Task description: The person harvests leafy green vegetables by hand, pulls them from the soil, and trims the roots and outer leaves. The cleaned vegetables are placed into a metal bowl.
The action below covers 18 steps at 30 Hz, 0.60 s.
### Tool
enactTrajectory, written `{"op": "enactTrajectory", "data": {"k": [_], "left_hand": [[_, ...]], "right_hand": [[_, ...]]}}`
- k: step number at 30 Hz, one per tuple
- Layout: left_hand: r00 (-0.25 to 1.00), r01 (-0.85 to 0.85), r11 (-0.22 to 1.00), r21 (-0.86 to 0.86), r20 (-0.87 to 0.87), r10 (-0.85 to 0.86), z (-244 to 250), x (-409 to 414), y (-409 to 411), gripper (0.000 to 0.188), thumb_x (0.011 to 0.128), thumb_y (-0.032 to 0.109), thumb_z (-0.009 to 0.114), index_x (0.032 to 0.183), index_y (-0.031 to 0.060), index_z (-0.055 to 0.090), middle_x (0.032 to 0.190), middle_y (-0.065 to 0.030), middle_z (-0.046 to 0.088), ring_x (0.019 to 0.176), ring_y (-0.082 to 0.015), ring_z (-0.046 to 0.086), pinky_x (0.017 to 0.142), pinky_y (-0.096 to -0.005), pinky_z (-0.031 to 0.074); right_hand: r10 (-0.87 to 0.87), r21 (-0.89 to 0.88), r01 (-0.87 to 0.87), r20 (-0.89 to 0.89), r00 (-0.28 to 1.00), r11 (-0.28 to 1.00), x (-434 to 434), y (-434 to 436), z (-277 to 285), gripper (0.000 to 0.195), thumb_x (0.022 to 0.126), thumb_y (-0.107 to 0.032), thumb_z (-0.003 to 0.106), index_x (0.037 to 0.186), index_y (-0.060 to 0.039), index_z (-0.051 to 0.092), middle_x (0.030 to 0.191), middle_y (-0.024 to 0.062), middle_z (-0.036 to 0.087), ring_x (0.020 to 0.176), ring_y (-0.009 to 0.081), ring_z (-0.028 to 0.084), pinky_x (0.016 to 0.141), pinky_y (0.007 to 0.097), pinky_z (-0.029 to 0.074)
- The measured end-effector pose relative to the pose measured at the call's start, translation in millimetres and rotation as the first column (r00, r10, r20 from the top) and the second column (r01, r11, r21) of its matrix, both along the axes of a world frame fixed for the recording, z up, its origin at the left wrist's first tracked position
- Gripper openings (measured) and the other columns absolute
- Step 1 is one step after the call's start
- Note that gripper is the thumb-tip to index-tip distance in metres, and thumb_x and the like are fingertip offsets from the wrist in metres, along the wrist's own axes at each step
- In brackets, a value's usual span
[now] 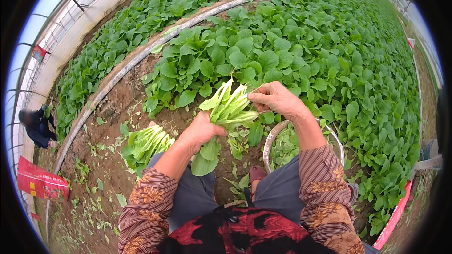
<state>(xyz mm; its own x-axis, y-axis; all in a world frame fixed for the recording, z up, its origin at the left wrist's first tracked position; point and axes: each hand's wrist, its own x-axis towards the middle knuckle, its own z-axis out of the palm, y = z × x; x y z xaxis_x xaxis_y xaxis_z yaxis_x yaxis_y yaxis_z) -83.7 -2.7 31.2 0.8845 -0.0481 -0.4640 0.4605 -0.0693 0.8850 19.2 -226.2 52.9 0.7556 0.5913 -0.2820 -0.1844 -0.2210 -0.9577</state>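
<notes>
My left hand (204, 129) is closed around a bunch of leafy greens (227, 107), whose pale stems and root ends point up and to the right and whose leaves hang below the fist. At the stem ends, the thumb and fingers of my right hand (270, 99) pinch together; what lies between the fingertips is too small to make out. A second pile of picked greens (150, 146) lies on the soil to the left of my left forearm. Under my right forearm stands a round, pale-rimmed container (269, 144) with loose green leaves in it.
Dense rows of growing leafy greens (317, 53) spread ahead and to the right. A pale hose or pipe (141, 56) curves along the bed. Leaf scraps litter the brown soil (116, 109). At the far left a person (37, 127) crouches near a red printed bag (42, 180).
</notes>
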Motion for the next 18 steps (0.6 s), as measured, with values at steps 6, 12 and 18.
{"op": "enactTrajectory", "data": {"k": [6, 12, 18], "left_hand": [[0.977, 0.012, 0.988, 0.156, 0.207, -0.044, -9, -2, -1, 0.057, 0.068, -0.011, 0.067, 0.123, -0.0001, 0.058, 0.099, -0.0057, 0.067, 0.079, -0.0135, 0.061, 0.068, -0.0282, 0.048], [0.969, 0.005, 0.981, 0.196, 0.24, -0.053, -10, -1, 2, 0.054, 0.068, -0.007, 0.067, 0.121, -0.0003, 0.061, 0.102, -0.006, 0.068, 0.086, -0.0136, 0.061, 0.076, -0.0283, 0.048], [0.995, 0.051, 0.998, 0.021, 0.084, -0.053, 1, -2, -2, 0.059, 0.068, -0.013, 0.067, 0.124, 0.0006, 0.056, 0.093, -0.0047, 0.065, 0.07, -0.013, 0.06, 0.056, -0.0278, 0.048]], "right_hand": [[-0.485, 0.505, 0.397, 0.05, 0.873, 0.766, 17, -4, -6, 0.026, 0.088, -0.014, 0.067, 0.064, -0.0072, 0.061, 0.061, 0.0022, 0.06, 0.055, 0.0085, 0.051, 0.053, 0.0237, 0.038], [-0.251, 0.012, 0.335, 0.686, 0.683, 0.942, 6, 1, -6, 0.027, 0.089, -0.026, 0.071, 0.092, 0.001, 0.07, 0.084, 0.0068, 0.066, 0.077, 0.0152, 0.062, 0.07, 0.03, 0.05], [-0.066, -0.023, 0.13, 0.769, 0.636, 0.991, 1, 12, -12, 0.02, 0.084, -0.016, 0.073, 0.094, 0.0002, 0.068, 0.079, 0.0086, 0.062, 0.072, 0.0192, 0.06, 0.067, 0.0329, 0.049]]}}
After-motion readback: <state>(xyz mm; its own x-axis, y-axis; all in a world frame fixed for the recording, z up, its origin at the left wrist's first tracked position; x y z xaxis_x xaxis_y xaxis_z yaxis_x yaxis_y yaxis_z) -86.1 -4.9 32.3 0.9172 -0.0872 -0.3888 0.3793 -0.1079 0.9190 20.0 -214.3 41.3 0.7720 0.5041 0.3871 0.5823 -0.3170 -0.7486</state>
